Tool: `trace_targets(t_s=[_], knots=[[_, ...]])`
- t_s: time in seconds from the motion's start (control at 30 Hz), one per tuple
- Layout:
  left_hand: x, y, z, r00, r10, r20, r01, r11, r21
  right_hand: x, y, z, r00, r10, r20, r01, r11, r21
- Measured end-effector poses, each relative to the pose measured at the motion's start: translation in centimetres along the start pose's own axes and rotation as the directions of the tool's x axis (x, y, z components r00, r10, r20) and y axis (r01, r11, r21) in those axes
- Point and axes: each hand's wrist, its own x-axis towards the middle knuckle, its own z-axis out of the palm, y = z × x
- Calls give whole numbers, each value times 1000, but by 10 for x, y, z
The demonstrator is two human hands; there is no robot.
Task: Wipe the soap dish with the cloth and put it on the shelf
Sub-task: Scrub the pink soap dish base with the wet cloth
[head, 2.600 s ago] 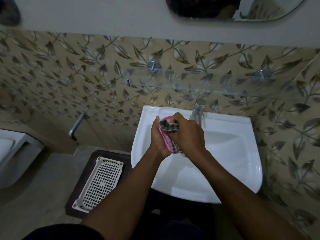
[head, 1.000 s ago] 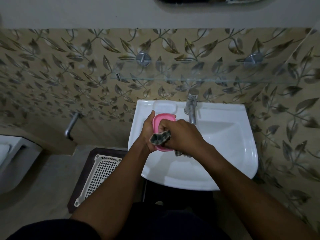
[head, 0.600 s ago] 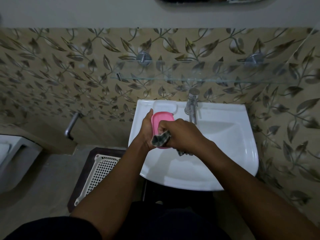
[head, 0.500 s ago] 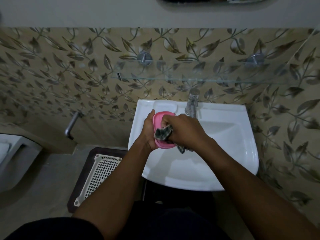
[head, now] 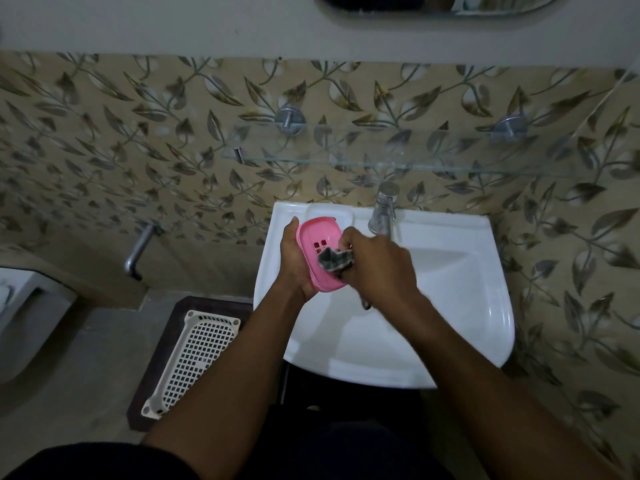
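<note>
Soap dish, pink, is above the left part of the white sink, its long axis going from the wall toward you, hollow side up. Your left hand clamps its left edge. Your right hand presses the checked cloth into it. The glass shelf is above.

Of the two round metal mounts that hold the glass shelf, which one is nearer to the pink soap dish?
The left mount, above the soap dish; the right mount sits far beyond the tap.

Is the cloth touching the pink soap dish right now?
Touching. The head view shows the cloth, bunched in the right hand, pressed onto the soap dish.
</note>
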Motion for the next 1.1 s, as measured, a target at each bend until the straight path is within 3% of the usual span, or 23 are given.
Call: trace_targets(t_s=[0.13,0.27,0.37,0.53,0.73,0.9,0.97,1.1], knots=[[4,-5,-1,992,115,-47,-118,991,-66,-13,-14,15,999,42,14,-43,993,114],[2,-6,-1,996,78,32,-75,994,-76,-7,0,7,983,174,-58,-166,979,119],[5,-6,-3,996,92,11,-92,994,-53,-7,1,7,966,236,-106,-221,966,135],[5,-12,-4,990,139,-19,-140,985,-101,-17,-13,22,992,125,-24,-121,985,126],[5,-12,-2,992,125,-35,-126,992,-31,-14,3,18,951,267,-155,-254,963,94],[7,-17,-5,985,161,-61,-165,985,-56,-27,-12,29,986,145,-83,-128,975,181],[6,-16,-5,983,174,-51,-177,983,-54,-25,-3,26,983,132,-130,-115,984,136],[1,-14,-1,981,191,-40,-193,980,-49,-23,12,19,896,182,-404,-148,982,113]])
